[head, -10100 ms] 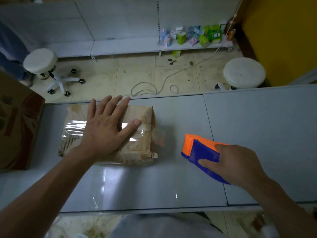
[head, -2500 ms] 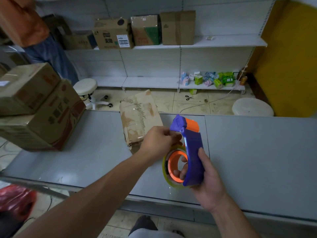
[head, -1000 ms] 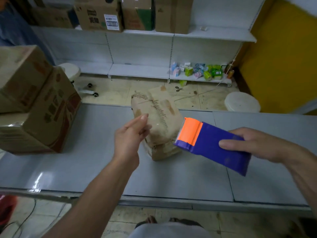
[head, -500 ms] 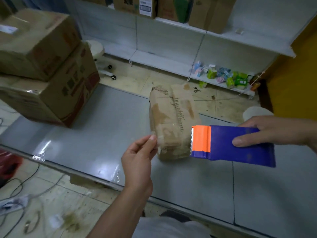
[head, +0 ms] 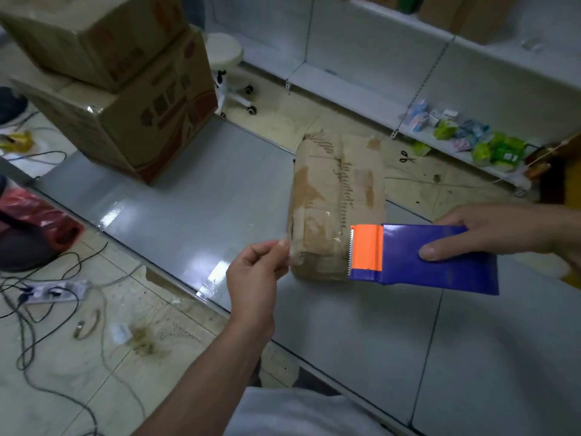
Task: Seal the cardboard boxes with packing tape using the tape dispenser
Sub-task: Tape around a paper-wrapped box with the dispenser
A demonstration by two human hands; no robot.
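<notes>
Left hand [head: 254, 278]: the forearm enters from the lower edge and reaches up and forward over the near edge of the table [head: 204, 199]. The fingers are curled, and thumb and fingertips pinch the free end of the tape [head: 317, 243].

Right hand [head: 503, 231]: it enters from the right edge, held level. It grips the rear of the dispenser [head: 440, 256]. One digit lies flat across the blue side face and another hooks over the top edge. The other fingers are hidden behind the body.

Dispenser: held in the air above the table, blue body to the right, orange head with the toothed edge to the left. The head overlaps the near right part of the box [head: 336, 199]; whether it touches cannot be told.

Tape: a clear strip runs from the toothed edge leftward to the left fingertips, across the near end of the box.

Box: worn and stained, resting on the table, its long side pointing away from the person.

Count:
- Hands: two.
- Dispenser: one.
- Box at the work position: one.
- Stacked cartons at the far left of the table: two, upper carton [head: 94, 33] on lower carton [head: 141, 121].
- Stool [head: 224, 55] on the floor beyond the table: one.
- Scissors [head: 403, 157] on the floor: one pair.
</notes>
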